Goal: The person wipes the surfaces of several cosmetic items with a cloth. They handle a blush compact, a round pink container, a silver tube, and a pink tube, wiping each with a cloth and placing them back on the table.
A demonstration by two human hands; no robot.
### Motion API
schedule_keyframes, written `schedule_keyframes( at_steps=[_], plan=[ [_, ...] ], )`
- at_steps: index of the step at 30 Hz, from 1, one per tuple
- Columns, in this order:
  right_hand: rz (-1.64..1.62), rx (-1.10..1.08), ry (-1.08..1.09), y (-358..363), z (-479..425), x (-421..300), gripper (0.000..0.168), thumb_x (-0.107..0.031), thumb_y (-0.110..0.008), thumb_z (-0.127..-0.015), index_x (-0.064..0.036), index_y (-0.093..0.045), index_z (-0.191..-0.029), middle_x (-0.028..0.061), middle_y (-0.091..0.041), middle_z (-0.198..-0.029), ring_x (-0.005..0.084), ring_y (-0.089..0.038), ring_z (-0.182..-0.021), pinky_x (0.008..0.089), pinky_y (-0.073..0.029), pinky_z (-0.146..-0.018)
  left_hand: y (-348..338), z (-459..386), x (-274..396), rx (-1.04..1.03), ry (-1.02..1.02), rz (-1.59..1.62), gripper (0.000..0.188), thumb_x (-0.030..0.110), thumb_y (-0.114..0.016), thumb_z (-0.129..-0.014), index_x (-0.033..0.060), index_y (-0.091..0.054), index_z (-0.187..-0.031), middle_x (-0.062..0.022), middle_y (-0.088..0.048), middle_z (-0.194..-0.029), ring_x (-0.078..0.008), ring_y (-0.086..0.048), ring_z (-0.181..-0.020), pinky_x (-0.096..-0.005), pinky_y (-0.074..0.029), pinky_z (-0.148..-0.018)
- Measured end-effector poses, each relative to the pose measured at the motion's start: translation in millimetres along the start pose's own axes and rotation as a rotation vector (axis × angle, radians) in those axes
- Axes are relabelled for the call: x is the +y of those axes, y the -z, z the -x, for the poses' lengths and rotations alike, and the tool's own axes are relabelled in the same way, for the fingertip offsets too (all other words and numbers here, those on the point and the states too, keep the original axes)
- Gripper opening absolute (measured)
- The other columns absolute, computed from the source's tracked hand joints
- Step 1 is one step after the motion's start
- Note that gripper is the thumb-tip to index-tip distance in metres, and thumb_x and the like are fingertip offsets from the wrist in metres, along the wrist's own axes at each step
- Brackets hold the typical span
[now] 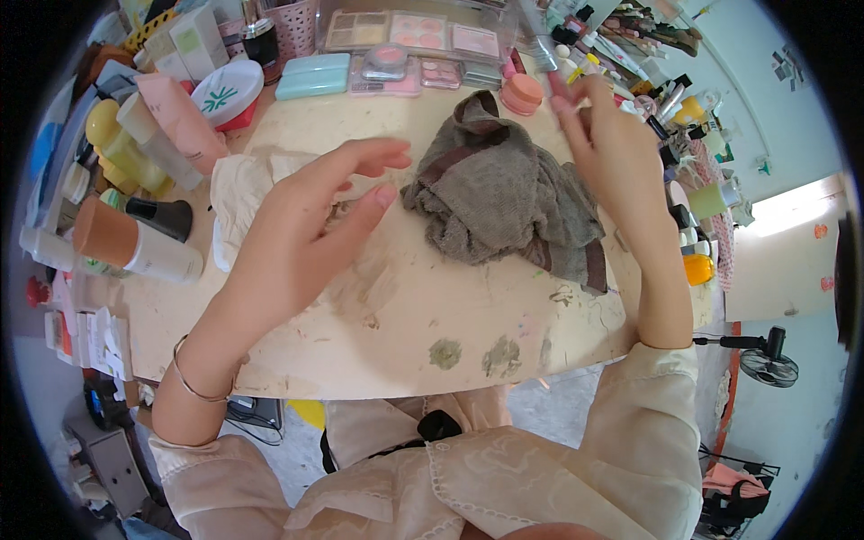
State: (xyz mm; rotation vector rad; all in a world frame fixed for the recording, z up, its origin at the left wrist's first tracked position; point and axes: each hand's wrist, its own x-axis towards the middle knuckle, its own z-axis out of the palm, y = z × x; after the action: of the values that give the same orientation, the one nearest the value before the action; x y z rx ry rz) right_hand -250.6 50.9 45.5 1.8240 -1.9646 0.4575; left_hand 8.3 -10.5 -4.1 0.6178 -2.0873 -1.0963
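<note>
My left hand hovers over the left part of the table, thumb and fingers apart, with nothing between them. A crumpled white cloth or tissue lies beside and partly behind it. At the upper right, my right hand grips a blurred brush with a pinkish handle and a pale upper end. Between the hands rests a bunched grey towel with darker bands. Just left of the right fingertips sits a round coral-pink jar.
Makeup palettes, a light-blue case and a round compact line the back. Bottles and tubes crowd the left, including a brown-capped white bottle. More cosmetics, among them a green bottle, stand on the right.
</note>
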Motion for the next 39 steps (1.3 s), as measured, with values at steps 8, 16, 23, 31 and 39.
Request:
schedule_keyframes(
  at_steps=[8, 16, 23, 31, 39],
  plan=[
    [-0.582, -0.361, 0.297, 7.4, 27.8, -52.8, 0.020, -0.027, -0.059, -0.087, -0.009, -0.051, -0.092, 0.0061, -0.050, -0.050, 0.0234, -0.051, -0.044, 0.0338, -0.035, -0.043, 7.1, -10.4, -2.1, -0.031, 0.286, 0.728, 0.036, 0.026, -0.045, -0.097, -0.0002, -0.046, -0.121, -0.0158, -0.059, -0.113, -0.0177, -0.059, -0.102, -0.0262, -0.050, -0.080],
    [-0.209, -0.394, 0.256, -12.5, 28.7, -37.1, 0.037, -0.042, -0.062, -0.079, -0.006, -0.055, -0.084, 0.0090, -0.056, -0.057, 0.0280, -0.058, -0.052, 0.0397, -0.043, -0.047, 10.2, -10.2, -6.5, -0.013, 0.282, 0.827, 0.039, 0.028, -0.041, -0.097, -0.0015, -0.042, -0.122, -0.0139, -0.058, -0.105, -0.0193, -0.059, -0.097, -0.0256, -0.051, -0.078],
    [-0.791, -0.150, 0.084, -11.4, 16.2, -37.4, 0.013, -0.015, -0.058, -0.085, -0.002, -0.055, -0.085, 0.0026, -0.055, -0.063, 0.0165, -0.054, -0.054, 0.0291, -0.041, -0.050, 11.7, -9.5, -4.1, -0.070, 0.240, 0.791, 0.044, 0.031, -0.039, -0.097, -0.0034, -0.040, -0.124, -0.0125, -0.056, -0.102, -0.0196, -0.057, -0.096, -0.0280, -0.048, -0.082],
    [-1.430, -0.188, 0.056, -3.3, 28.9, -37.0, 0.022, -0.011, -0.044, -0.094, 0.001, -0.053, -0.110, 0.0055, -0.054, -0.109, 0.0118, -0.051, -0.097, 0.0239, -0.038, -0.086, 2.4, -4.6, -8.0, -0.096, 0.183, 0.820, 0.035, 0.020, -0.043, -0.097, 0.0010, -0.040, -0.126, -0.0106, -0.049, -0.120, -0.0165, -0.054, -0.104, -0.0343, -0.052, -0.083],
    [-1.560, -0.489, -0.019, -14.9, 30.5, -50.8, 0.022, -0.007, -0.056, -0.088, -0.002, -0.052, -0.109, 0.0064, -0.054, -0.106, 0.0113, -0.056, -0.083, 0.0240, -0.045, -0.072, -8.0, 2.1, -2.6, -0.047, 0.184, 0.748, 0.035, 0.011, -0.045, -0.095, 0.0044, -0.035, -0.128, -0.0064, -0.046, -0.115, -0.0160, -0.051, -0.104, -0.0349, -0.052, -0.085]
  ],
)
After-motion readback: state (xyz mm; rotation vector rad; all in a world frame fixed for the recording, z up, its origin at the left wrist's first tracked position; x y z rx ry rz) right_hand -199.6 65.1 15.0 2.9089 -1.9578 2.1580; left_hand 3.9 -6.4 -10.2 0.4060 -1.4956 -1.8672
